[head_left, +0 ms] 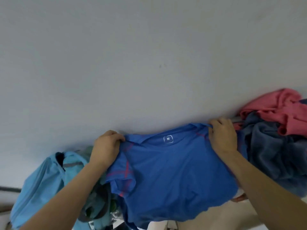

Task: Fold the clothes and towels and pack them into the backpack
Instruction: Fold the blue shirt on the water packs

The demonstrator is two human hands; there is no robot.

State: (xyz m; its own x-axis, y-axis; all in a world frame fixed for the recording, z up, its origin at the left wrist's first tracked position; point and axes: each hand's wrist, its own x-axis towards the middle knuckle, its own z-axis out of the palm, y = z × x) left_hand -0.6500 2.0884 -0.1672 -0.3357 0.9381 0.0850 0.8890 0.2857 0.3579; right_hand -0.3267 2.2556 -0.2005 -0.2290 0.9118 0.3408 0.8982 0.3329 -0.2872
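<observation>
My left hand (pixel 106 145) and right hand (pixel 222 135) each clamp a shoulder of the blue T-shirt (pixel 174 171), fingers curled into the cloth, holding it spread before a pale wall (pixel 149 55) with no fold made yet. The light-blue backpack (pixel 43 185) slumps just beside it on my left. A pink garment (pixel 279 110) and dark blue towel (pixel 274 155) lie heaped on my right — most of the job, I judge, remains.

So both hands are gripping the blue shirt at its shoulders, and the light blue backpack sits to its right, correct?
Not quite: the head view shows the light blue backpack left of the blue shirt; a pink garment and dark blue cloth lie on the right. The left hand and right hand do grip its shoulders.
</observation>
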